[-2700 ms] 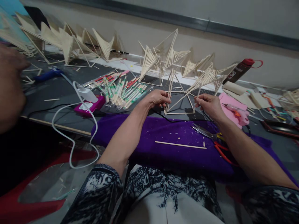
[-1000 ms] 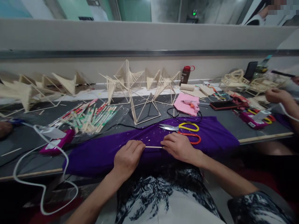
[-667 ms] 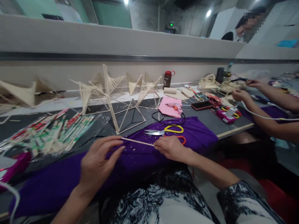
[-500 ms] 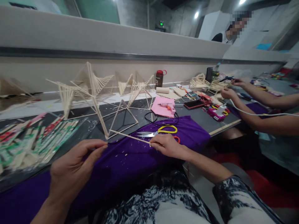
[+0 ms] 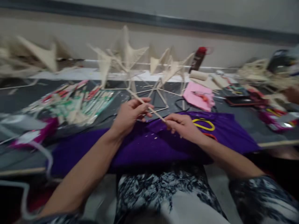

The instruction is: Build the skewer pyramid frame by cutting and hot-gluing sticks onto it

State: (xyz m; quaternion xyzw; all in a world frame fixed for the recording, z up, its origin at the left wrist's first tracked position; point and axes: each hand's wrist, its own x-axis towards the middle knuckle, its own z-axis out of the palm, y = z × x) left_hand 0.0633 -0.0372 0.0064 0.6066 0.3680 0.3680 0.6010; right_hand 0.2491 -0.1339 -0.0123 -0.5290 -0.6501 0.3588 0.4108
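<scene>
A thin wooden stick (image 5: 156, 114) runs slanting between my hands above a purple cloth (image 5: 149, 152). My right hand (image 5: 183, 126) pinches its near end. Around its middle, the thumb and fingers of my left hand (image 5: 132, 115) close on the stick. Its far end overlaps a triangular wooden frame (image 5: 163, 99) behind, and I cannot tell whether they touch. Scissors with one yellow handle loop (image 5: 205, 125) and one red loop lie on the cloth, partly hidden by my right hand. The view is smeared by motion.
Several stick-built models (image 5: 127, 59) stand along the wall. Packets of wooden sticks (image 5: 77, 102) lie at left, near a purple-and-white packet (image 5: 35, 133). Toward the right are a pink sheet (image 5: 197, 96) with a glue gun, a red-capped bottle (image 5: 198, 59) and a phone (image 5: 240, 101).
My left hand has come over to the stick and now grips it; before, it was pinched apart from it. My head has turned left, so the scene shifts right in view.
</scene>
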